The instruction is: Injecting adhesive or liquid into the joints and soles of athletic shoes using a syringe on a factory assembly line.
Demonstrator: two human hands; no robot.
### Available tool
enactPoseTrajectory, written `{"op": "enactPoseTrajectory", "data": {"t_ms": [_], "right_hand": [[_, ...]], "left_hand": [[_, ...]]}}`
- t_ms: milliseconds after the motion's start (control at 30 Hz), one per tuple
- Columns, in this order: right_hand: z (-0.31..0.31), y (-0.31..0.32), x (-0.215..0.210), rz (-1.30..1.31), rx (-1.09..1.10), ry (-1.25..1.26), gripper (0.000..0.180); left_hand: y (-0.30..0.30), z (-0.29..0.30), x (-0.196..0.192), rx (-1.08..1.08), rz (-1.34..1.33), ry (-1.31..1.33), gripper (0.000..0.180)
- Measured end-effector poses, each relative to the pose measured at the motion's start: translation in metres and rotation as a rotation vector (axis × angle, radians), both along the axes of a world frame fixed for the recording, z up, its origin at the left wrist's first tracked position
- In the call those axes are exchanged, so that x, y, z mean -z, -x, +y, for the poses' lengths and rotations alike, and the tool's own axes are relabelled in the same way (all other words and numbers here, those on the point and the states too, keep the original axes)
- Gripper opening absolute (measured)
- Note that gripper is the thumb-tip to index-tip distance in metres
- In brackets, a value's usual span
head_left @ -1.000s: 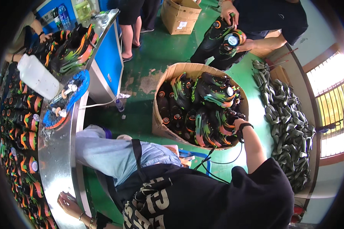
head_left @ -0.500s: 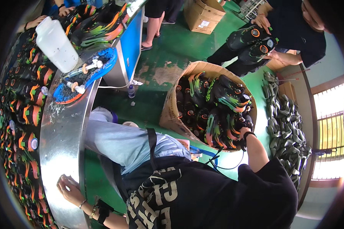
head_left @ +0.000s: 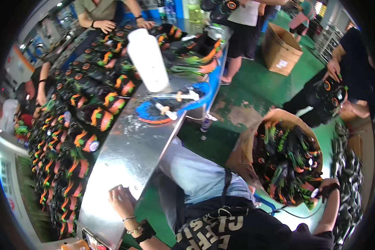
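Your left hand (head_left: 121,199) rests on the edge of the long, shiny steel tabletop (head_left: 129,154), fingers curled loosely and holding nothing; beaded bracelets and a black strap sit on that wrist. Your right hand (head_left: 327,188) reaches out to the side into the round brown cardboard bin (head_left: 246,146), which is heaped with black shoe pieces trimmed in green and orange (head_left: 287,162). That hand is down at the near rim of the heap, touching the pieces, but you cannot tell whether its fingers are closed around one, since they are mostly hidden. A black band is on that wrist, and a thin dark cord runs below it.

On the tabletop ahead of you lies a blue dish with an orange rim (head_left: 171,106), with two white-handled brushes (head_left: 166,111) resting across it. Just beyond it stands a tall white plastic bottle (head_left: 148,60). To the left of the steel strip, rows of black, orange and green shoe pieces (head_left: 79,125) lie packed side by side.

Your pale blue trousers (head_left: 191,175) fill the gap between tabletop and bin, over a green floor (head_left: 262,89). Other people stand around the far end, and a closed cardboard box (head_left: 281,50) sits on the floor.
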State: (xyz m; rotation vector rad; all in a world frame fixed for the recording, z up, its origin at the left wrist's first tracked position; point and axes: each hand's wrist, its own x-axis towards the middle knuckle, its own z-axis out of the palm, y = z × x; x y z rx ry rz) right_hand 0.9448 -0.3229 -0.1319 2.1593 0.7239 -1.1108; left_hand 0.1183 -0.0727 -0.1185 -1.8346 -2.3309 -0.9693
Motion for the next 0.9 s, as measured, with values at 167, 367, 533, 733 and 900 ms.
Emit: {"op": "enactPoseTrajectory", "data": {"t_ms": [167,367,533,733,900], "right_hand": [[0.07,0.113,-0.165,-0.148,-0.45,0.001,0.036],[0.157,0.304,-0.271,0.121,-1.187,-0.562,0.038],[0.263,0.398,-0.277,0.642,-1.601,-1.079,0.034],[0.325,0.533,-0.262,0.723,-1.724,-1.823,0.021],[0.35,0.61,-0.163,0.741,-1.683,-1.771,0.023]], "left_hand": [[0.0,-0.015,-0.014,-0.018,-0.033,0.028,0.019],[-0.005,-0.007,-0.014,-0.004,-0.082,-0.068,0.021],[0.008,-0.018,-0.007,0.017,-0.174,-0.168,0.022],[0.061,-0.016,0.056,-0.344,-0.025,-0.448,0.045],[0.003,-0.018,-0.015,-0.57,-0.628,-0.748,0.048]]}}
